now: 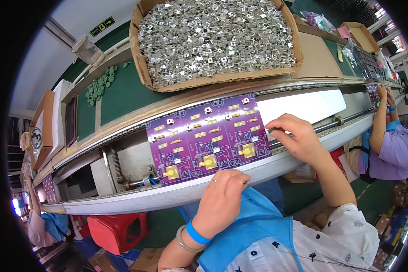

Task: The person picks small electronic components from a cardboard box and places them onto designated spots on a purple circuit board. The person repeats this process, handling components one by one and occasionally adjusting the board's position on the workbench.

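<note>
A purple circuit board panel (208, 138) lies across the conveyor rails in front of me, fitted with small metal clips, striped resistors and yellow block-shaped parts. My right hand (297, 138) is at the panel's right edge, thumb and fingers pinching a small green disc component (272, 130). Below the panel's near edge, over the metal rail, is my left hand (222, 195), its fingers curled together. A small dark green piece (246, 182) peeks out at its fingertips; most of it is hidden. More green disc components (99, 86) lie heaped on the green bench surface at the left.
A cardboard box (143, 68) full of small metal clips stands beyond the conveyor. The near metal rail (122, 201) runs between me and the panel. A red stool (115, 231) is at lower left. Co-workers sit at both ends, one in a purple sleeve (396, 152) at right.
</note>
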Available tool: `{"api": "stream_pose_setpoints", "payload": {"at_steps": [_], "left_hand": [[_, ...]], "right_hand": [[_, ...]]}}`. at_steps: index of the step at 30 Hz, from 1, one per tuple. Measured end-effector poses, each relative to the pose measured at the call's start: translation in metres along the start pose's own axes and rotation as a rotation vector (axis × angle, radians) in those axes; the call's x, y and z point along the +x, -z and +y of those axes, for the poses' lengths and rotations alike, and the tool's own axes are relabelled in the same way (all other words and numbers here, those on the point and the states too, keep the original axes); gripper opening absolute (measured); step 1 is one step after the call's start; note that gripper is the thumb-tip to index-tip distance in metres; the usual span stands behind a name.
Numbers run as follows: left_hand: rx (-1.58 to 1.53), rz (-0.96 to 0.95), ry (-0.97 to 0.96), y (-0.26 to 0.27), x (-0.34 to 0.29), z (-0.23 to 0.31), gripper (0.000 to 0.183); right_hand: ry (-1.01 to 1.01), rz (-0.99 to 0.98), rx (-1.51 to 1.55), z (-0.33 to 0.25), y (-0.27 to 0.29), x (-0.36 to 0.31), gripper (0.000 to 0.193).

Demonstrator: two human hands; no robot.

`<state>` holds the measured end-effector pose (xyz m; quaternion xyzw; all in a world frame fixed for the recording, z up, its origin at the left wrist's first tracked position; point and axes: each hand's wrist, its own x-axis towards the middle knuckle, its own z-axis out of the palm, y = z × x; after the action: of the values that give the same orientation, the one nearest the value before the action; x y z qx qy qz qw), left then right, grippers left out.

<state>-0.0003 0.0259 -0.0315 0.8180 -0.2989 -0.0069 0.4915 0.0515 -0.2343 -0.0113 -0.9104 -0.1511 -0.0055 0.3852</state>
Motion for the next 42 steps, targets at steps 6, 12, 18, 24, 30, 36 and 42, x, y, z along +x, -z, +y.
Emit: {"api": "stream_pose_setpoints", "payload": {"at_steps": [6,12,18,24,30,36,42], "left_hand": [[0.32,-0.032,-0.157,-0.02,0.017,0.001,0.024],[0.434,-0.072,-0.184,-0.023,0.022,-0.001,0.023],[0.503,-0.121,-0.227,-0.02,0.027,-0.002,0.023],[0.514,-0.129,-0.266,-0.019,0.029,-0.004,0.021],[0.497,-0.116,-0.27,-0.02,0.029,-0.007,0.021],[0.5,-0.105,-0.265,-0.019,0.029,-0.007,0.02],[0.523,-0.104,-0.277,-0.02,0.029,-0.007,0.02]], "right_hand": [[0.094,0.012,-0.047,0.009,-0.005,-0.001,0.016],[0.189,0.029,-0.109,0.01,-0.008,0.002,0.016],[0.254,0.04,-0.174,0.007,-0.011,0.005,0.019],[0.289,0.048,-0.191,0.01,-0.018,0.007,0.02],[0.309,0.034,-0.23,0.007,-0.018,0.009,0.021],[0.297,0.017,-0.242,0.007,-0.018,0.007,0.022],[0.313,0.006,-0.283,0.004,-0.018,0.007,0.023]]}}
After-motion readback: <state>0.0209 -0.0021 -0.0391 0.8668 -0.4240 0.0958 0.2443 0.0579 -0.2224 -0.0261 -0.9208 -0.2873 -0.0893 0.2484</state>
